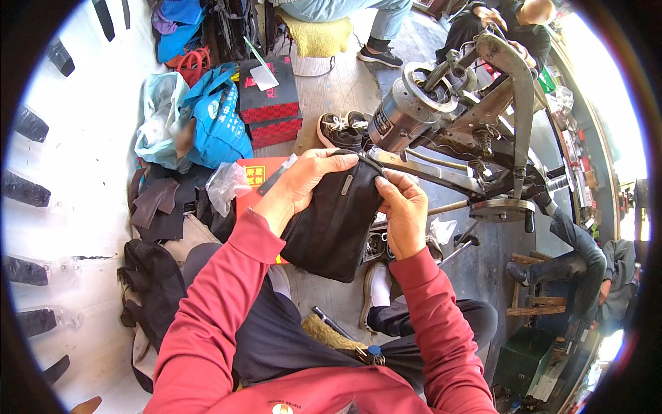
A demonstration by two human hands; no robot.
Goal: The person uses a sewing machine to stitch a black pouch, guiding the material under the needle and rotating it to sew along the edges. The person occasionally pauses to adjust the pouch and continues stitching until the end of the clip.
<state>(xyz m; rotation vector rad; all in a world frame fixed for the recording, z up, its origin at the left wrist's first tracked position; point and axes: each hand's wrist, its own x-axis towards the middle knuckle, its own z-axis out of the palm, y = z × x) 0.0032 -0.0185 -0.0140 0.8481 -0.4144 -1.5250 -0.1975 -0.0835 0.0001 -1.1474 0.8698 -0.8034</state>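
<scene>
A black fabric bag with a small metal plate on its front hangs between my hands in the middle of the view. My left hand is closed on its upper left edge, thumb near the top rim. My right hand pinches the upper right edge, thumb on the front. Fingers behind the bag are hidden. Under my left wrist lies a red-orange board or packet with yellow markings, beside a crumpled clear plastic bag.
An iron sewing machine with a handwheel stands ahead right. Beyond are shoes, red-and-black boxes and blue bags. Other people sit at the back and right. A white wall with dark hanging pieces fills the left.
</scene>
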